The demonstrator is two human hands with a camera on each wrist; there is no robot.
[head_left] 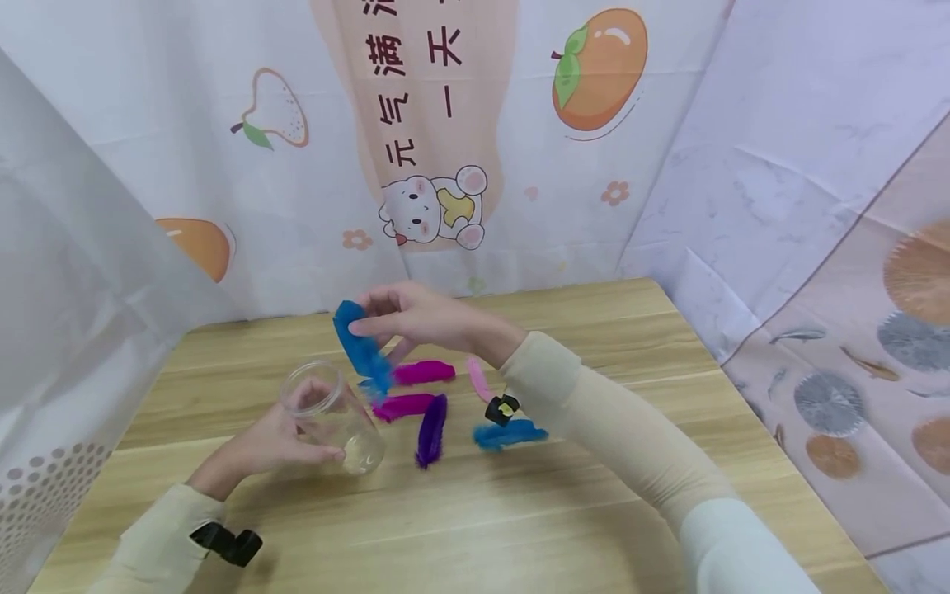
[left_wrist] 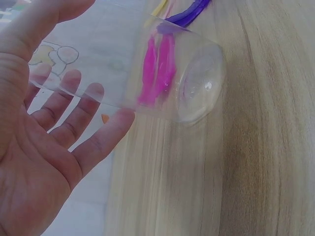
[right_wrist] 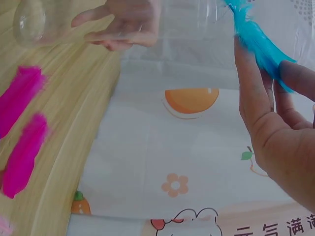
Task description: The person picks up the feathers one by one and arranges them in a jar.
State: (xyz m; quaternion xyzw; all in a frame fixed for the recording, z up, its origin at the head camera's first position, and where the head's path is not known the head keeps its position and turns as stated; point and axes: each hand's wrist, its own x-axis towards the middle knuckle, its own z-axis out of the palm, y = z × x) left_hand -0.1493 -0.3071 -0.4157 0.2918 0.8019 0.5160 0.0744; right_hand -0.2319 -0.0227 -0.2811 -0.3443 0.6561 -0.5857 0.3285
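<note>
My left hand (head_left: 278, 437) grips a clear jar (head_left: 355, 441), its open mouth tilted up and its base low over the table. In the left wrist view the fingers lie along the jar wall (left_wrist: 113, 69), and two magenta feathers (left_wrist: 167, 64) show through the clear plastic. Between thumb and fingertips, my right hand (head_left: 426, 320) pinches a blue feather (head_left: 355, 334) above and beside the jar's mouth. The right wrist view has this feather (right_wrist: 263, 49) pointing its frayed end toward the mouth end of the jar.
On the wooden table (head_left: 475, 528) lie magenta feathers (head_left: 425, 372), a purple feather (head_left: 431, 433), a second blue feather (head_left: 512, 434) and a pale pink feather (head_left: 478, 379). A printed curtain (head_left: 297, 198) hangs behind the table, with more cloth at both sides.
</note>
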